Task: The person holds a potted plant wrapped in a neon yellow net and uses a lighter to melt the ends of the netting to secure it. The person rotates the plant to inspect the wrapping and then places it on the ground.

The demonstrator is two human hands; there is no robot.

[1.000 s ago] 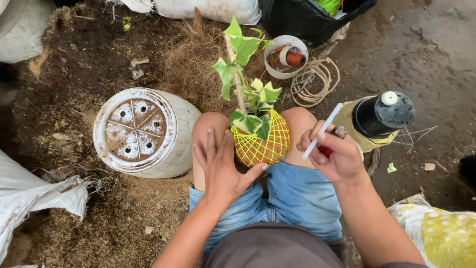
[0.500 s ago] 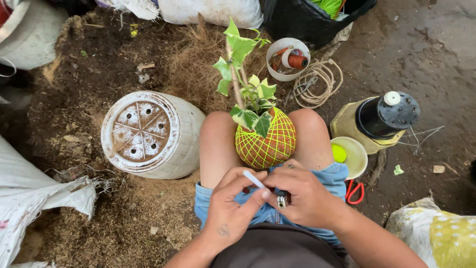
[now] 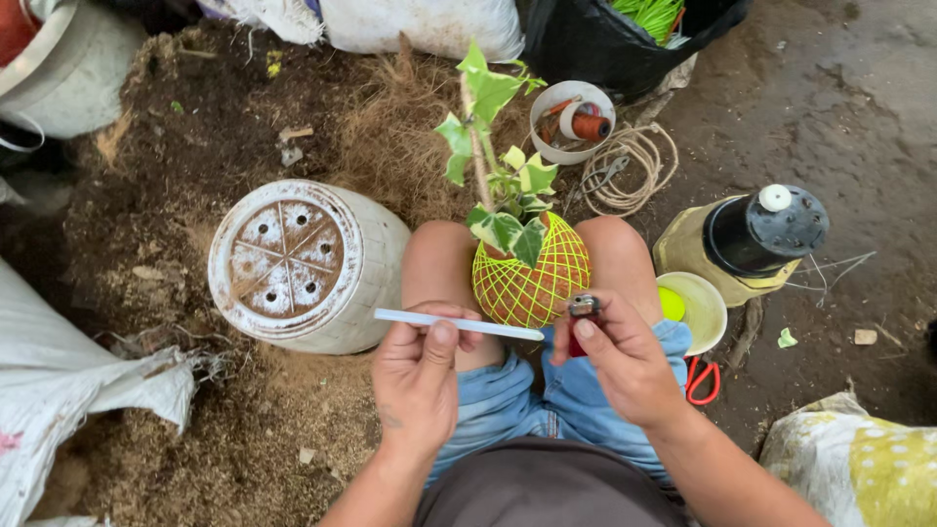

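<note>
Fingers: left hand pinches thin white stick | right hand grips lighter | stick looks light, stiff; best held near its left end

A: How many views?
B: 1 only, head cam, so no shared part w/ another view.
A: Facing?
B: Nearly straight down over the person's lap and knees, toward the soil ground ahead.
A: How near?
B: Close. Left hand and right hand sit low-centre, forearms cut by the bottom edge; an overturned white pot lies left of the knees.
</note>
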